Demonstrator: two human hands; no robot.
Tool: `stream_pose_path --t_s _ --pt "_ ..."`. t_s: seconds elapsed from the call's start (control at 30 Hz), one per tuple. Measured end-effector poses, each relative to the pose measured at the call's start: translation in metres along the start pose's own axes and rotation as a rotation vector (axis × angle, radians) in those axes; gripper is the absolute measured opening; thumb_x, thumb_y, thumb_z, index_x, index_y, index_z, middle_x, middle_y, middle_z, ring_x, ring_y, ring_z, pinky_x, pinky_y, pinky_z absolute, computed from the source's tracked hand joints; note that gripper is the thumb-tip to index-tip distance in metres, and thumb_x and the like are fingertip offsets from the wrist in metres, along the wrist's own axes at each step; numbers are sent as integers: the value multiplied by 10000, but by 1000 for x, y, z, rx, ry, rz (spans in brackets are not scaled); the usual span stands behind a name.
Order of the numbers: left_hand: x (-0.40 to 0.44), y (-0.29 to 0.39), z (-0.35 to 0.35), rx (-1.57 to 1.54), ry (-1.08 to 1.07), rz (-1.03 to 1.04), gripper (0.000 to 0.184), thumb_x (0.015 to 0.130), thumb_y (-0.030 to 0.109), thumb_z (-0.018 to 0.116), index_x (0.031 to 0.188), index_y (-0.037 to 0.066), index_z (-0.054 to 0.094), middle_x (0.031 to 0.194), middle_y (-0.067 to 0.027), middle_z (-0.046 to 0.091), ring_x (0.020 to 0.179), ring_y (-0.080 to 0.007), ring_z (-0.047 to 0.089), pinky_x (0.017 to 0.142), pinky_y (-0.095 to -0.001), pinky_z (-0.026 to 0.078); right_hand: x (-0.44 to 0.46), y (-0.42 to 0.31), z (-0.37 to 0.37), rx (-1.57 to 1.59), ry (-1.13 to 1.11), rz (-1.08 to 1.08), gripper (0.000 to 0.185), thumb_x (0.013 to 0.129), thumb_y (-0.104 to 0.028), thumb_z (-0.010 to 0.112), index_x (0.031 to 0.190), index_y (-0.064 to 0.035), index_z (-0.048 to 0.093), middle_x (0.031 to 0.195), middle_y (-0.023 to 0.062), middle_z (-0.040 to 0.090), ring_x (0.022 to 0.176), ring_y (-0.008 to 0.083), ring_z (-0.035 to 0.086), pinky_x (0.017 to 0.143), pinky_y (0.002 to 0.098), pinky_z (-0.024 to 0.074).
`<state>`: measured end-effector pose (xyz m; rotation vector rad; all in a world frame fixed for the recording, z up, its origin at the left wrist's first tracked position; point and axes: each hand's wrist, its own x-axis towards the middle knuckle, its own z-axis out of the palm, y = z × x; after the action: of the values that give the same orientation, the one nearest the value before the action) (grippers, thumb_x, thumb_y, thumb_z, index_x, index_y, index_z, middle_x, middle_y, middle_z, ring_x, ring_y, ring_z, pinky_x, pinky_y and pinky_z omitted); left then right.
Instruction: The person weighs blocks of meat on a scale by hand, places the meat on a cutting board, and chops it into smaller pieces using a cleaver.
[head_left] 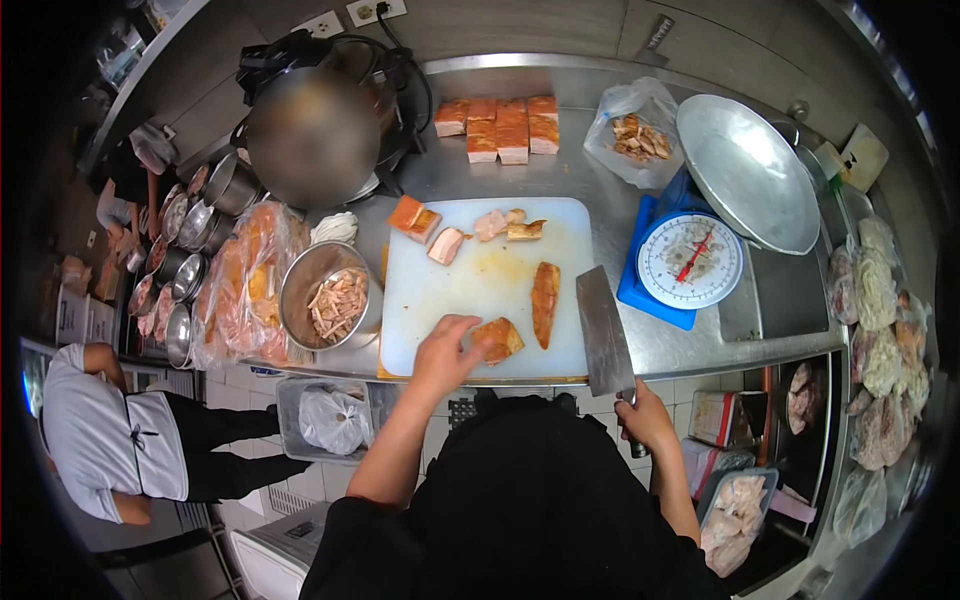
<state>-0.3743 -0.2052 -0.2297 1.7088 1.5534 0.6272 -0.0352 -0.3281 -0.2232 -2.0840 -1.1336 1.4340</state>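
My right hand is wrapped round the dark handle of a cleaver, its broad blade along the right edge of a white cutting board. On the board, my left hand has its fingers apart, the tips at the left edge of a browned slab of meat; whether they press on it is blurred. A long browned strip of meat lies between that slab and the blade. Toward the board's far side are a cube of pork belly, a pale chunk and smaller cut pieces.
A steel pot of meat strips stands left of the board. Pork belly blocks sit behind it. To the right are a bag of browned pieces and a blue scale with a metal pan. Another person stands at left.
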Motion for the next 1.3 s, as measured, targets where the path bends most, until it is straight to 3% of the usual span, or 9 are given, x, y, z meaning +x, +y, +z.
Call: stream_pose_path --t_s 0.07,0.23,0.5,0.57,0.6,0.73,1.03,1.1,1.3 --pt "-11 18 8 218 69 326 360 819 160 806 1159 84 716 1110 -122 655 1038 -319 661 882 -392 550 0 -1 0 -2 0 8 293 888 -143 583 1141 5 574 708 114 653 504 206 653 522 354 529" --pt "-6 -7 39 207 64 284 402 790 161 833 1160 75 701 1163 -133 631 1057 -347 651 895 -413 550 1 1 0 -9 -2 14 297 889 -144 582 1143 10 574 707 113 653 502 203 652 522 357 529" --pt "15 -22 27 165 50 330 484 795 129 817 1249 84 656 1253 -185 596 1091 -389 640 915 -420 548 2 3 1 -2 -10 22 320 891 -142 585 1179 -3 572 714 109 653 501 202 649 518 359 530" --pt "24 -17 15 204 298 412 485 811 143 811 1264 89 647 1323 -191 580 1147 -391 630 937 -412 549 2 5 1 2 -1 22 328 892 -144 586 1186 -1 571 722 112 654 502 204 649 518 359 531" --pt "29 -24 10 131 273 373 529 806 139 818 1297 89 626 1412 -212 563 1268 -398 571 1031 -434 496 3 6 2 5 5 21 336 893 -145 587 1194 2 570 731 114 656 502 205 650 519 360 531" --pt "36 -49 0 370 78 359 571 837 223 802 1355 116 587 1538 -193 478 1364 -377 491 1121 -475 384 6 10 2 47 -2 -8 265 895 -124 581 1138 -18 562 674 67 604 452 167 594 448 333 480" --pt "45 -39 6 326 92 317 494 903 371 744 1300 104 621 1500 -194 508 1310 -388 516 1086 -467 400 3 7 -1 41 -9 0 302 893 -123 586 1178 -28 553 680 71 612 457 165 598 459 330 489" --pt "47 -36 4 333 92 321 505 887 357 757 1299 102 615 1486 -193 517 1295 -389 523 1081 -466 403 3 5 -1 10 -3 29 358 886 -152 592 1218 -18 577 728 126 667 496 215 655 538 369 536" --pt "52 -35 -3 345 4 293 587 814 244 795 1353 135 587 1467 -148 529 1300 -360 514 1088 -460 401 3 5 0 15 -2 2 329 894 -119 581 1205 -16 549 689 79 616 474 167 606 473 337 504"
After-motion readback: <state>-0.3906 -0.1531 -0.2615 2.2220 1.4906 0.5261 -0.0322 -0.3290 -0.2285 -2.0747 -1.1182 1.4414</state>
